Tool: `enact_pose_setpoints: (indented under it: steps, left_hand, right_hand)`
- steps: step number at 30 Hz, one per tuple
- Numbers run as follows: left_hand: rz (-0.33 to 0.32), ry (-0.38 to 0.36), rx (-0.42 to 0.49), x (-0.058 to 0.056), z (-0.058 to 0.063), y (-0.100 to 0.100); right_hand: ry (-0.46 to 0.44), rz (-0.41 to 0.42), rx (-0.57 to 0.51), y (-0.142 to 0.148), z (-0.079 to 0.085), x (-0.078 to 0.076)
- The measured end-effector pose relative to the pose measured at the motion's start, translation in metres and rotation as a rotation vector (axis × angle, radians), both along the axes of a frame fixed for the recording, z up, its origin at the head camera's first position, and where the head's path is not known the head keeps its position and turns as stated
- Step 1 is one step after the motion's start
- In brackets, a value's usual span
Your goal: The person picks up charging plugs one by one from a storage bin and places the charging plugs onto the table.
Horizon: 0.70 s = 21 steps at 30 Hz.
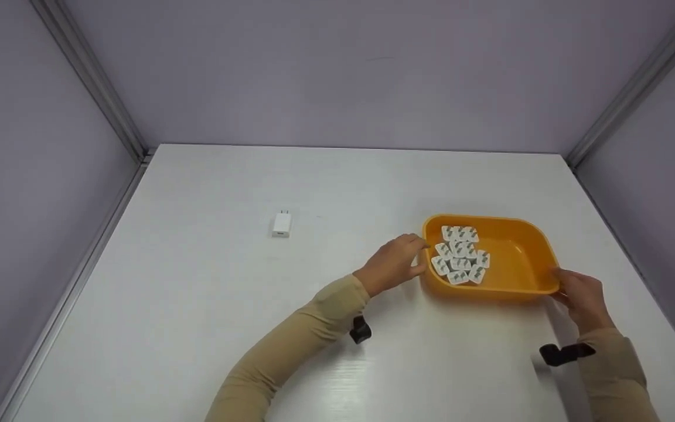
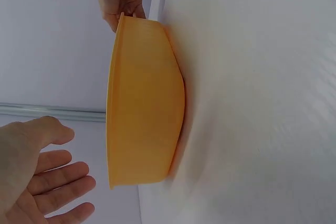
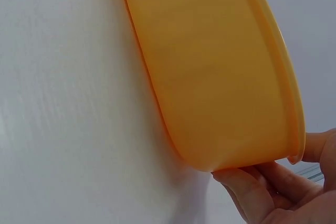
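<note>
An orange plastic basin stands at the right of the white table. Heaped in its left half are several small white rounded squares with greenish-grey marks. My right hand grips the basin's right end, thumb at the rim and fingers beneath it, as the right wrist view shows the hand. At the opposite end is my left hand, close beside the rim in the head view. From the left wrist, that hand shows loosely spread fingers and a gap between them and the orange wall.
A white plug-in charger with two prongs lies left of centre on the table. Pale panels with grey metal corner posts rise behind the table and along both sides. Each wrist carries a black strap mount.
</note>
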<state>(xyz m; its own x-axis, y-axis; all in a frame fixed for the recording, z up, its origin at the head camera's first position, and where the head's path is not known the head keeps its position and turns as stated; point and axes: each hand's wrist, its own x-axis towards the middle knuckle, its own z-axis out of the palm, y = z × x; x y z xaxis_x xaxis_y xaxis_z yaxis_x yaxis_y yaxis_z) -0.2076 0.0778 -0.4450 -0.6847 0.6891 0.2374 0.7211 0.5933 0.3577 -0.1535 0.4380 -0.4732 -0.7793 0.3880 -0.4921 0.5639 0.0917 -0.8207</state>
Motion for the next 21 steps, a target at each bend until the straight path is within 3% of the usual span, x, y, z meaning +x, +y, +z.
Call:
enact_pose_setpoints:
  steps: [7, 13, 21]
  left_hand:
    - [-0.022, 0.065, -0.017, 0.002, 0.001, 0.017]
    - [0.017, 0.027, -0.120, 0.005, 0.005, 0.030]
    - [0.041, -0.012, -0.212, 0.005, 0.009, 0.040]
  right_hand:
    - [0.047, 0.020, -0.040, -0.001, 0.001, 0.003]
    - [0.062, 0.031, -0.057, -0.002, 0.001, 0.002]
    - [0.016, 0.034, -0.023, -0.003, 0.001, 0.001]
